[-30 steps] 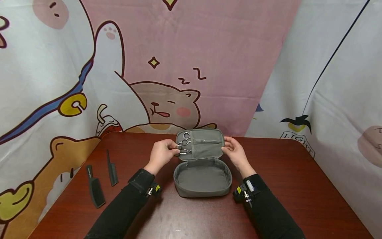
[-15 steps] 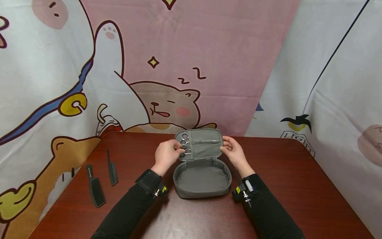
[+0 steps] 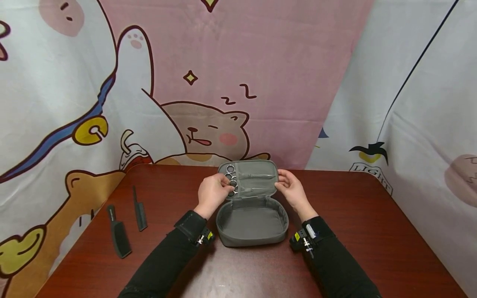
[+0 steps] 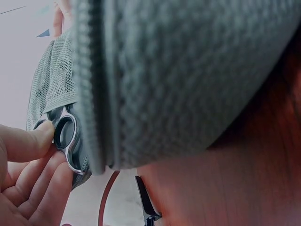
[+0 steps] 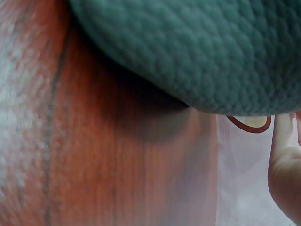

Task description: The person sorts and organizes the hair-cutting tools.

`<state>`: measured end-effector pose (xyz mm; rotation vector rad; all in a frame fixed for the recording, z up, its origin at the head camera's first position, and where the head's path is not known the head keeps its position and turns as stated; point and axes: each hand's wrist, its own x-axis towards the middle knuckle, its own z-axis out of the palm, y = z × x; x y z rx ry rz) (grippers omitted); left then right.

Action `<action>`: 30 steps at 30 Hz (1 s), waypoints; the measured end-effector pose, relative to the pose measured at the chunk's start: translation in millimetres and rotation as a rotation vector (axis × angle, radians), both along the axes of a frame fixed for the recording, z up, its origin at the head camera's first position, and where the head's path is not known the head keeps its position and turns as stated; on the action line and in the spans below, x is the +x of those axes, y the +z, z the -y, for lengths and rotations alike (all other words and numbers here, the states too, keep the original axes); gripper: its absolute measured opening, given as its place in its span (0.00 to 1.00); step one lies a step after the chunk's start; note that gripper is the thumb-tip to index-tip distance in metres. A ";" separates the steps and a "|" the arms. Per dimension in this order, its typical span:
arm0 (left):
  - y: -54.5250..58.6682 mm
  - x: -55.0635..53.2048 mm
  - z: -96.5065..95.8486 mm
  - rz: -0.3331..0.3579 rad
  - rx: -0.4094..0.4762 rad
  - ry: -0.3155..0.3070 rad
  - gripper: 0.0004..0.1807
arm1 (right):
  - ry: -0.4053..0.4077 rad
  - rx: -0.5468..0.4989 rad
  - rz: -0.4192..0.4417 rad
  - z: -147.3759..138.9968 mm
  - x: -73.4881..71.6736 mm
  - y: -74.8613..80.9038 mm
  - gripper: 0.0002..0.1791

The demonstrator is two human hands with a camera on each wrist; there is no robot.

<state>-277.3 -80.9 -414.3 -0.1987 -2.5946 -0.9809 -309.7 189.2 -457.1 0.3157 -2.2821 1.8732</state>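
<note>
left hand: thumb and fingers of the left hand (image 3: 214,191) pinch the handle end of the scissors (image 4: 69,148); grip is narrow, on metal.
scissors vs grip: in left wrist view the thumb tip lies between two finger rings, against the nearer one; the other fingers curl below. one ring sits just beyond the thumb tip, past the hand.
scissors position: at the left side of the lid (image 3: 257,184), handle sticking out of a mesh pocket (image 4: 60,70); blades hidden.
more rings: metal finger rings (image 3: 230,172) show just above the pinch in head view; cannot tell which belong to the held pair.
right hand: right hand (image 3: 292,188) holds the lid's right edge, thumb in front, fingers partly hidden behind; nothing else in it. right wrist view shows only part of the hand, beside the case underside.
lid: tilted up at the back of the case, inner face toward the person; a clear strip pocket (image 3: 257,176) crosses it.
case: grey case (image 3: 253,239) sits on the table (image 3: 238,277), unzipped, between both forearms.
left of table: broad dark tool (image 3: 121,238) and slim dark tool (image 3: 140,215) lie side by side, apart, well clear of the left hand.
backdrop: printed cloth (image 3: 283,82) hangs behind the table.
</note>
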 end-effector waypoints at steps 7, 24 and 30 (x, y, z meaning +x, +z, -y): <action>-0.4 -3.6 0.9 0.018 -0.008 0.001 0.08 | 0.006 0.006 -0.003 -0.5 1.3 0.9 0.25; -1.9 -2.7 5.0 0.025 0.028 -0.044 0.08 | -0.019 0.014 0.029 -0.2 5.0 2.1 0.25; 0.7 7.6 9.3 0.035 -0.020 -0.065 0.15 | -0.016 0.008 0.039 -0.2 5.3 2.5 0.25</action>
